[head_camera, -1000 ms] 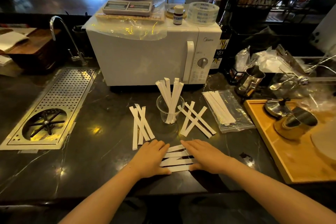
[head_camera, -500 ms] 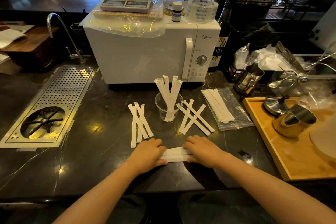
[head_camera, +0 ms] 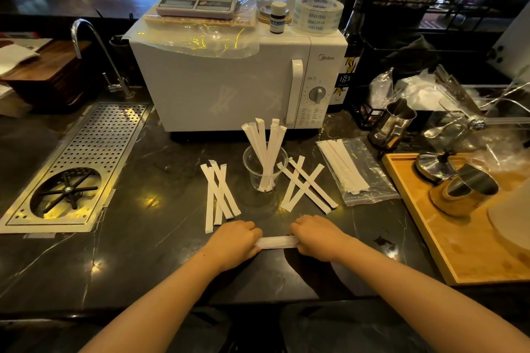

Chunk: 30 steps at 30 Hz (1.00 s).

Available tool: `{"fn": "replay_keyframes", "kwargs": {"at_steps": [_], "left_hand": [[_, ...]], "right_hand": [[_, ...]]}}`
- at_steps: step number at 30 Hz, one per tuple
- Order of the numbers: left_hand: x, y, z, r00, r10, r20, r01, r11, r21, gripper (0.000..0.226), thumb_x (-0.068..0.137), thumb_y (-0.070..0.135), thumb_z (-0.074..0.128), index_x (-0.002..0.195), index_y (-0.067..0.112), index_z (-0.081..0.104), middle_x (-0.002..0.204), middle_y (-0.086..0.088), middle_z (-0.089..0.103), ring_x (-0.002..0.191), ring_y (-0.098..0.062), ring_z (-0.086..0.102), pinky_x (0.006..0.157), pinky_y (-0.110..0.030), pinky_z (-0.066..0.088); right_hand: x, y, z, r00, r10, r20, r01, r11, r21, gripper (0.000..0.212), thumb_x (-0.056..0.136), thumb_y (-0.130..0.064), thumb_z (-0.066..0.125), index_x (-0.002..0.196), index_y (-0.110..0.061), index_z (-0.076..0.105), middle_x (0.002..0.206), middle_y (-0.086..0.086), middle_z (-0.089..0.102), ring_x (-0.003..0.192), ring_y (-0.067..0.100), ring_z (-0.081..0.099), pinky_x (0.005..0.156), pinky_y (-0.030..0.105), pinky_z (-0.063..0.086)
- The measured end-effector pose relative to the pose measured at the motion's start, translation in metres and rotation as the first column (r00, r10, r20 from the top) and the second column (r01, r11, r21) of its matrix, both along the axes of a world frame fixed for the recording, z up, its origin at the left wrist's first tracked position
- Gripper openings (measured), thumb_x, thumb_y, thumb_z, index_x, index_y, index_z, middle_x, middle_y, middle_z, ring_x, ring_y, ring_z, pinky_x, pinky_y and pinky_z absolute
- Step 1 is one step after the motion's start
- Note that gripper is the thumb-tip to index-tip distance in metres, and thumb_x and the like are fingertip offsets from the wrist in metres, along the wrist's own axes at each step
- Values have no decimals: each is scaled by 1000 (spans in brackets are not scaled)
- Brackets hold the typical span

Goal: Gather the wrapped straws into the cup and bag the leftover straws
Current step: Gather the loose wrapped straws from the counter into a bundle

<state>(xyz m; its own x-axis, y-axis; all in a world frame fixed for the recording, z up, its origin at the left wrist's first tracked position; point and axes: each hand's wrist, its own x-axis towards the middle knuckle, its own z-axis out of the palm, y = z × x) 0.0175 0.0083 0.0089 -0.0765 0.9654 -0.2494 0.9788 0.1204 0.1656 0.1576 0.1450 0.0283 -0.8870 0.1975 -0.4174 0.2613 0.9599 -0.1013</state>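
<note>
Dark counter (head_camera: 129,252): hands (head_camera: 276,238) squeeze white straw bundle (head_camera: 276,242).

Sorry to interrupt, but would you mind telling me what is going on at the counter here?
A person is tidying wrapped straws on the dark counter. The left hand and right hand press in on the ends of a small bundle of straws lying flat between them. Several straws already stand in the clear cup. Two loose piles lie either side of it, and more rest on a plastic bag to the right.
</note>
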Motion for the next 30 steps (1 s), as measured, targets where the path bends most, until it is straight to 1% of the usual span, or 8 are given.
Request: {"fn": "replay_keyframes", "kwargs": {"at_steps": [5,10,15,19,21,24,28,30], "left_hand": [[2,4,0,1000,-8,-14,7,1000,-28,27,90,27,42,103,7,53,107,-14,60,95,-28,56,81,-37,45],[2,7,-2,999,-21,-30,20,999,-31,24,89,25,41,96,5,54,100,-15,61,89,-28,56,73,-34,42],[3,8,-2,999,-35,-18,34,998,-51,22,89,21,40,98,5,52,101,-16,60,88,-28,55,70,-32,37],[3,8,1,1000,-11,27,13,998,-62,19,90,22,40,96,7,50,99,-16,61,85,-27,54,71,-31,32],[1,8,4,994,47,97,-40,996,-76,18,90,24,41,97,9,49,96,-16,62,80,-25,55,69,-31,36],[-3,6,11,944,170,282,-152,985,-85,10,89,25,42,95,17,43,93,-12,60,73,-19,49,65,-29,38],[-8,2,22,797,277,537,-314,949,-23,3,91,25,43,88,24,44,82,-5,56,71,-17,51,64,-32,42],[-10,0,28,721,303,623,-405,914,25,11,91,28,42,81,25,46,72,1,53,65,-15,49,62,-32,40]], "right_hand": [[-2,-1,3,999,-15,52,16,999,-34,27,86,-15,49,109,-2,52,105,19,61,92,32,57,73,36,45],[-4,-3,4,995,-12,100,16,999,-39,25,86,-13,47,107,-1,51,103,21,61,90,34,57,69,38,44],[-7,-2,8,989,-34,146,47,995,-92,21,89,-17,44,106,-5,45,103,21,59,77,28,50,63,34,35],[-11,0,19,991,-36,127,50,993,-111,19,91,-19,39,107,-7,41,94,20,58,71,24,46,56,32,34],[-16,1,29,996,-18,92,26,996,-87,21,91,-21,39,107,-7,44,93,19,59,75,27,51,60,34,38],[-27,1,44,1000,8,-6,-8,999,-31,22,91,-23,40,100,-7,53,94,17,63,82,29,58,72,39,47],[-47,-4,68,988,53,-146,-43,996,77,19,89,-22,43,93,-8,55,94,15,65,73,23,53,65,35,41],[-60,-9,80,976,77,-202,-54,992,118,20,89,-22,47,98,-8,57,100,15,65,84,26,58,73,39,47]]}}
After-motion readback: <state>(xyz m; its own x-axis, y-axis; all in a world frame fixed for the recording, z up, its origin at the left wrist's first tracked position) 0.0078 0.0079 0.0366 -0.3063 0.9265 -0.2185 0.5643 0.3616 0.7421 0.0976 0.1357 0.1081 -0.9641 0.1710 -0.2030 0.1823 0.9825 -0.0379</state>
